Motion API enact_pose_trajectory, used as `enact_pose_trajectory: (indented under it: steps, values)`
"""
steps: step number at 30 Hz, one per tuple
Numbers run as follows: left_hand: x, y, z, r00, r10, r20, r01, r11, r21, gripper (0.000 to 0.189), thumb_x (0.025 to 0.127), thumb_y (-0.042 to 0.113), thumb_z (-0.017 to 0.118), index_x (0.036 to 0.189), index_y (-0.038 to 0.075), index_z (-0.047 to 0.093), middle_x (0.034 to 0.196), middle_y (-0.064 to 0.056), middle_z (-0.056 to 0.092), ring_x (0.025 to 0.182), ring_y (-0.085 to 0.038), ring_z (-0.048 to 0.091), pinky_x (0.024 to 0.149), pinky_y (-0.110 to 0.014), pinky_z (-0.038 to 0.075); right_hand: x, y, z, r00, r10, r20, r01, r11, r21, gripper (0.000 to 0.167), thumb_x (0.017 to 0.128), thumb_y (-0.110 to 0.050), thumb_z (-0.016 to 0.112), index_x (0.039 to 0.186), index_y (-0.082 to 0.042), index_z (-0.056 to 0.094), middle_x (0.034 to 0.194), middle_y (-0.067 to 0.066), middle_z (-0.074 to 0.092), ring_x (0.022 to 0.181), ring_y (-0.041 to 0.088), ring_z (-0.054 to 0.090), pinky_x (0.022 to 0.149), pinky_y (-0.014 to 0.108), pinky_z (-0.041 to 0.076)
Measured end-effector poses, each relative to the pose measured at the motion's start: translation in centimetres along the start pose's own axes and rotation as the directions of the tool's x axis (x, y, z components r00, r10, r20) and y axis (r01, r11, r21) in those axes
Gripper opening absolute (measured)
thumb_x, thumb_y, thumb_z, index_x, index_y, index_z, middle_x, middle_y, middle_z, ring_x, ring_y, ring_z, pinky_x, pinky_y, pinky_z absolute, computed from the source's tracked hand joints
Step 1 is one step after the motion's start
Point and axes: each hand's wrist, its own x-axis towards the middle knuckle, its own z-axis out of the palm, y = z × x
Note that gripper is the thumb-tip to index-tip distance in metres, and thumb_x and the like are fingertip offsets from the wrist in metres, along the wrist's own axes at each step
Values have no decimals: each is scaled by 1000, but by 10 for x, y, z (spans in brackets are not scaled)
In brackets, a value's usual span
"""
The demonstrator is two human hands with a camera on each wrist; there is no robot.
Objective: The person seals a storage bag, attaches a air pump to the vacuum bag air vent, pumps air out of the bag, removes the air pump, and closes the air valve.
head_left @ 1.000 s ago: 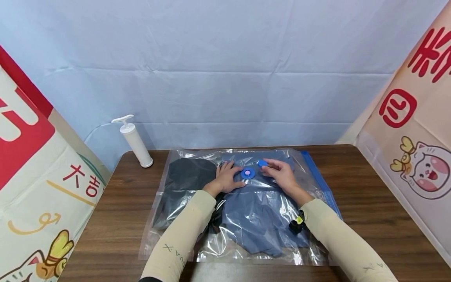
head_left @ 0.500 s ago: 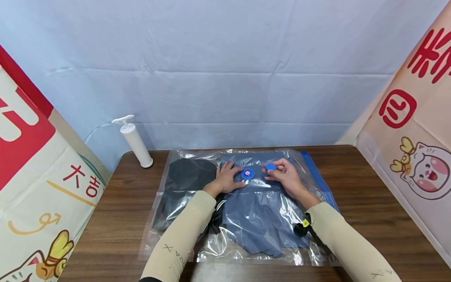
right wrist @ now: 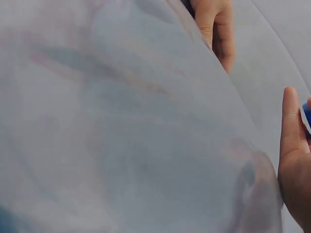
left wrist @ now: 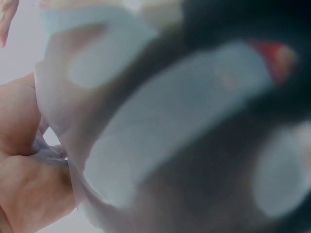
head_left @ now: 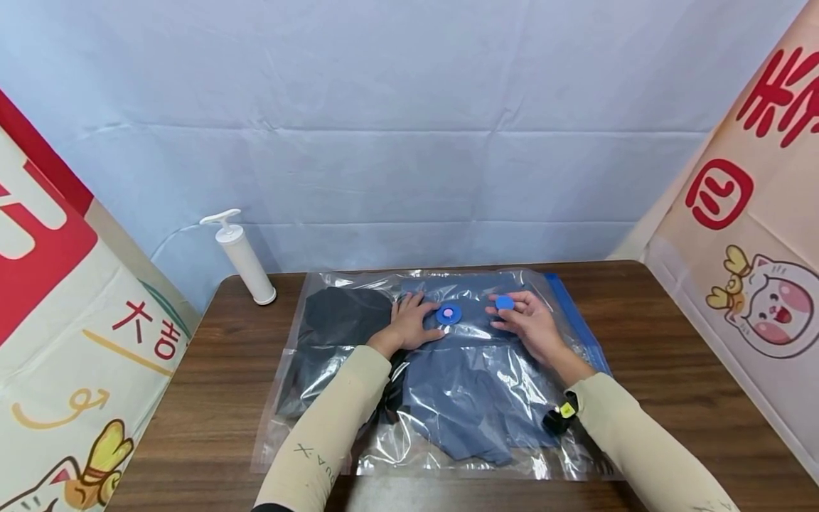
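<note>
A clear vacuum storage bag [head_left: 384,455] lies flat on the table, with dark clothing [head_left: 345,316] on its left side and blue-grey clothing [head_left: 461,398] on its right. On the bag's upper middle is a round blue valve [head_left: 448,313] with a pinkish centre. My left hand [head_left: 409,327] rests on the bag just left of the valve, fingers spread, thumb below it. My right hand [head_left: 527,323] pinches a round blue valve cap [head_left: 505,302] to the right of the valve. Bag film fills most of both wrist views; the right wrist view shows the blue cap [right wrist: 307,114] at its edge.
A white hand pump [head_left: 246,263] stands upright at the table's back left corner. The bag's blue zip strip [head_left: 579,320] runs along its right side. A pale blue cloth [head_left: 384,142] hangs behind the wooden table [head_left: 198,398], and printed banners flank it.
My right hand has drawn away from the valve to the right, carrying the blue cap, whose flat face now shows. The left hand has stayed in place.
</note>
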Motion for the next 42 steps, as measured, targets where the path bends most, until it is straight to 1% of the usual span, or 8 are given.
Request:
enact_pose_trajectory:
  steps: [9,15,23,30,35,37,39,42]
  values:
    - [-3,2,-2,1000,18,-17,-18,1000,8,63,99,46,65,154,21,46,168,-15,18,156,-37,8,122,-60,6,-9,-10,-9,998,28,-52,-28,1000,15,25,101,15,48,120,1,40,111,6,75,92,16,75,70,27,60]
    - [-1,0,-1,1000,8,-5,-8,1000,-5,63,100,45,63,155,21,44,169,-14,16,156,-36,5,123,-59,3,-17,-17,-16,999,0,-38,2,999,53,24,101,15,48,118,0,41,116,11,74,95,20,75,72,29,61]
    - [-2,0,-2,999,28,-31,-28,1000,-6,63,99,44,66,153,19,47,168,-15,19,156,-37,9,122,-61,6,-37,-37,-41,998,-3,-61,7,997,75,29,101,15,46,124,0,37,114,10,75,96,20,75,72,28,61]
    - [-3,0,-1,999,27,-26,-27,1000,-1,63,99,44,65,154,19,46,168,-16,18,155,-38,9,122,-61,6,-59,-55,-71,995,-5,-104,7,1000,22,28,102,12,49,126,-1,48,111,8,76,94,18,75,73,29,61]
    - [-2,-2,1,1000,16,-18,-16,1000,6,64,100,44,64,155,19,45,168,-15,17,156,-37,7,122,-60,5,-67,-67,-92,977,-9,-213,-12,995,-99,26,100,9,57,118,-9,58,102,1,76,87,12,74,66,25,60]
    - [-1,-2,2,1000,11,-13,-10,1000,11,64,100,44,64,155,19,44,169,-14,17,156,-37,6,122,-60,5,-70,-72,-101,960,-27,-279,-29,981,-193,25,98,5,62,114,-13,61,98,-6,75,83,6,71,62,21,57]
    - [1,-3,3,1000,8,-10,-8,1000,13,64,100,44,64,155,20,44,169,-14,16,156,-37,6,123,-60,4,-74,-78,-111,939,-48,-341,-62,951,-304,24,97,1,67,111,-17,63,95,-12,71,80,2,66,59,19,54]
    - [3,-3,4,1000,10,-12,-10,1000,6,64,99,45,65,155,20,45,169,-14,16,156,-36,5,123,-60,3,-80,-85,-127,911,-87,-403,-140,854,-501,23,96,-8,72,110,-24,63,93,-19,65,80,0,59,60,18,51]
